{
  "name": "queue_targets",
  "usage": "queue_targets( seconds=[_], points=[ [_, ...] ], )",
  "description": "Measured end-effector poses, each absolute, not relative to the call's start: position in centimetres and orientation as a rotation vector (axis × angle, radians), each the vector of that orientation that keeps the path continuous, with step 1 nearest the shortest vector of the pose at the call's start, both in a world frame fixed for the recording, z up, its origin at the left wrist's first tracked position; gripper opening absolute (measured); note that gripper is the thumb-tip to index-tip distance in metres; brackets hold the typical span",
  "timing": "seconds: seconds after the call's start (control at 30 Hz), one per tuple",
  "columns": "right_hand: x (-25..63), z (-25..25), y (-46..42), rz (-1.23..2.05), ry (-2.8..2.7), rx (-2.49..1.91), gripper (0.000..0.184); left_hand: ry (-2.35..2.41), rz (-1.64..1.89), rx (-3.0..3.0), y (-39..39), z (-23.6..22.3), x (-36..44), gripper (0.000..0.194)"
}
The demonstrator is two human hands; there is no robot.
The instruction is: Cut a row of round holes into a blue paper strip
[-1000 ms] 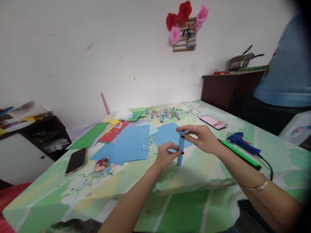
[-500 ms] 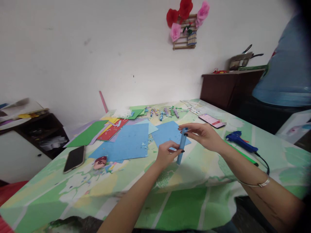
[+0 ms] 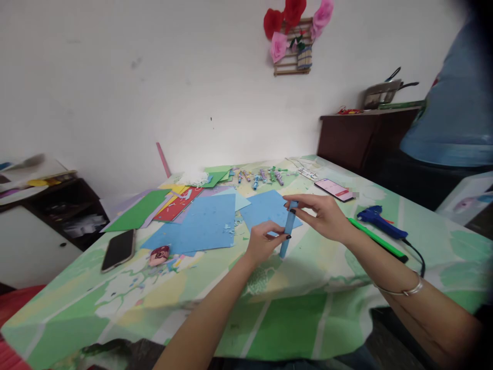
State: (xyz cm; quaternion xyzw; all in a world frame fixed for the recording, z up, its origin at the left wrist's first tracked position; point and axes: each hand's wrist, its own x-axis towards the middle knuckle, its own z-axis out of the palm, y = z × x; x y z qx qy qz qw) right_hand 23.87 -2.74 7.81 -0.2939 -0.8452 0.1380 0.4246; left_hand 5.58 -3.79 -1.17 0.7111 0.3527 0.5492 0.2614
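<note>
A narrow blue strip, apparently foam or paper (image 3: 288,226), stands nearly upright between my hands, leaning slightly right at the top. My left hand (image 3: 265,241) pinches it around the middle with thumb and fingers. At its upper end, my right hand (image 3: 319,213) grips it between thumb and fingertips. Behind the strip lies a blue sheet (image 3: 262,208), with a larger blue sheet (image 3: 208,221) to its left. Right of my right forearm rest a green cutter-like tool (image 3: 379,240) and a blue glue gun (image 3: 381,222) with a black cord.
Several small rolled, coloured pieces (image 3: 262,177) lie at the back of the patterned tablecloth (image 3: 215,293). A pink-screened phone (image 3: 335,189) is at right, a dark phone (image 3: 118,250) at left. Green sheets (image 3: 138,209) overlap others. A person in a blue shirt (image 3: 454,113) stands at right.
Both hands keep their hold on the blue strip, with only slight shifts. My right forearm has moved a little, showing more of the green tool. The view has tilted slightly.
</note>
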Motion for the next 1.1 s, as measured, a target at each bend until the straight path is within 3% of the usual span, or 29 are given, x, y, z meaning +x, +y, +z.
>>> queue_targets(
  seconds=[0.23,0.57,1.1],
  points=[
    [23.9,7.0,-3.5,0.076,-2.154,-0.669,0.04,0.962,1.448,1.912,-4.0,-0.9,5.6,0.019],
    [23.9,7.2,-3.6,0.22,-2.124,-0.7,0.019,0.958,1.392,1.915,-4.2,-0.5,5.2,0.018],
    [23.1,8.0,-3.0,0.323,-2.104,-0.697,0.012,0.969,1.213,1.927,-3.9,-1.2,4.3,0.017]
  ],
)
